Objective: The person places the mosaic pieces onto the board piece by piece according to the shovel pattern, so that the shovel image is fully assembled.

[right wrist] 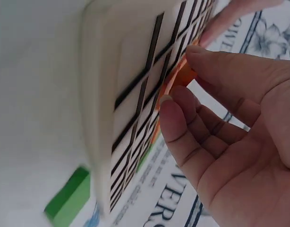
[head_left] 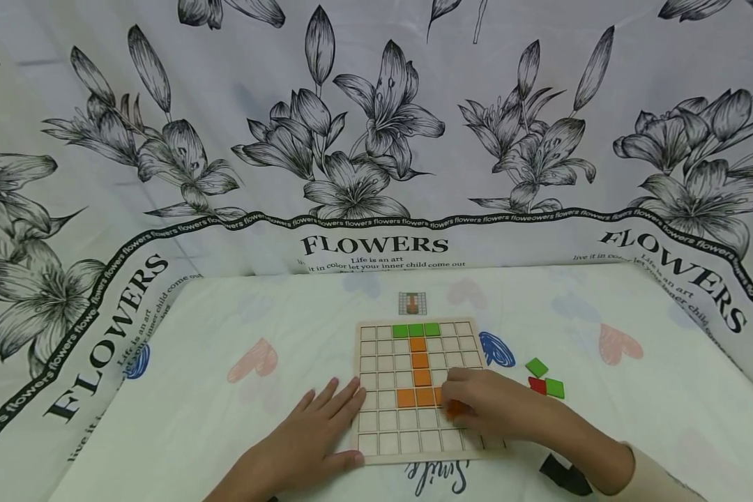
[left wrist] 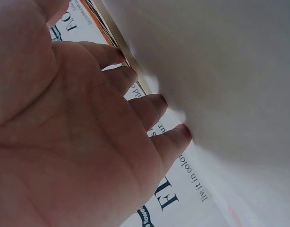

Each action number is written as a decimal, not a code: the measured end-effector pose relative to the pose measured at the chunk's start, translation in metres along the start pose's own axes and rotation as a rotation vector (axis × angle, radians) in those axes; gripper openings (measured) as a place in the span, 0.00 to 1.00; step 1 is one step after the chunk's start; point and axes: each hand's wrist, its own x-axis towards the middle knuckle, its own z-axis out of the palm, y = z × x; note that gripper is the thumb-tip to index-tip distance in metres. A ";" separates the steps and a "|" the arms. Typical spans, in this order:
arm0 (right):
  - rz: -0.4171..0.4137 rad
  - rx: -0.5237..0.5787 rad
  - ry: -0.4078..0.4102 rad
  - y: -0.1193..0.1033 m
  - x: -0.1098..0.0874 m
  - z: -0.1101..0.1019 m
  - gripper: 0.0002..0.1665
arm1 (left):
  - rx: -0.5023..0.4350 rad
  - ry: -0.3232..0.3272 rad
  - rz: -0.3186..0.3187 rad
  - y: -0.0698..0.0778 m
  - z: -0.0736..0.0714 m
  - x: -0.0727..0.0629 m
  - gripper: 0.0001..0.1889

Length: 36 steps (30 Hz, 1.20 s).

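A wooden grid board (head_left: pixel 408 442) lies on the table. Three green tiles (head_left: pixel 416 330) fill cells in its far row; orange tiles (head_left: pixel 420 360) run down a middle column to an orange row (head_left: pixel 425 397). Above the right end of that row, my right hand (head_left: pixel 496 404) pinches an orange square tile (right wrist: pixel 185 75) between thumb and fingers, close over the grid. My left hand (head_left: pixel 316 436) rests on the cloth with its fingers spread, fingertips at the board's left edge. In the left wrist view its fingers (left wrist: pixel 149 109) are nearly straight.
Two loose green tiles (head_left: pixel 555 388) and a red tile (head_left: pixel 537 385) lie right of the board. A small pattern card (head_left: pixel 412 303) sits beyond its far edge. Something black (head_left: pixel 566 475) shows by the right forearm. A flower-printed curtain (head_left: pixel 376 139) hangs behind the table.
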 end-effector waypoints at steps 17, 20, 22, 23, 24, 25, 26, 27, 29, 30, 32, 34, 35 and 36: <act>0.049 -0.060 -0.010 -0.017 0.017 0.006 0.08 | 0.006 0.010 0.001 -0.001 0.000 0.000 0.46; 0.038 -0.052 -0.009 -0.020 0.016 0.009 0.06 | 0.010 0.008 -0.001 -0.002 -0.001 -0.001 0.46; 0.025 -0.027 -0.023 -0.021 0.015 0.010 0.07 | 0.006 0.008 0.000 -0.001 -0.001 -0.001 0.46; 0.020 -0.011 -0.029 -0.022 0.015 0.011 0.09 | 0.003 0.007 0.001 -0.001 0.000 -0.001 0.46; 0.018 0.007 -0.038 -0.022 0.015 0.011 0.11 | -0.001 0.006 0.001 -0.001 0.000 -0.001 0.46; 0.013 0.019 -0.044 -0.023 0.015 0.012 0.12 | -0.005 0.004 0.001 -0.001 0.000 -0.001 0.46; 0.004 0.029 -0.047 -0.023 0.016 0.013 0.13 | -0.007 0.003 0.000 -0.001 0.000 -0.001 0.46; -0.003 0.033 -0.047 -0.024 0.017 0.013 0.14 | -0.008 0.002 -0.001 -0.001 0.000 -0.001 0.46; -0.019 0.014 -0.039 -0.027 0.019 0.015 0.14 | -0.009 0.000 -0.005 -0.001 0.001 -0.001 0.46; -0.024 0.006 -0.035 -0.028 0.021 0.015 0.13 | -0.009 -0.001 -0.006 -0.001 0.001 -0.001 0.46; -0.022 -0.009 -0.030 -0.031 0.024 0.016 0.13 | -0.004 0.000 -0.007 -0.001 0.001 -0.001 0.46; -0.008 -0.021 -0.031 -0.033 0.027 0.016 0.13 | -0.006 0.000 -0.007 -0.001 0.001 0.000 0.46; 0.000 -0.020 -0.032 -0.033 0.028 0.016 0.13 | -0.006 0.000 -0.007 -0.001 0.001 0.000 0.46; 0.005 -0.019 -0.032 -0.034 0.028 0.016 0.12 | -0.008 0.000 -0.006 -0.001 0.002 0.000 0.46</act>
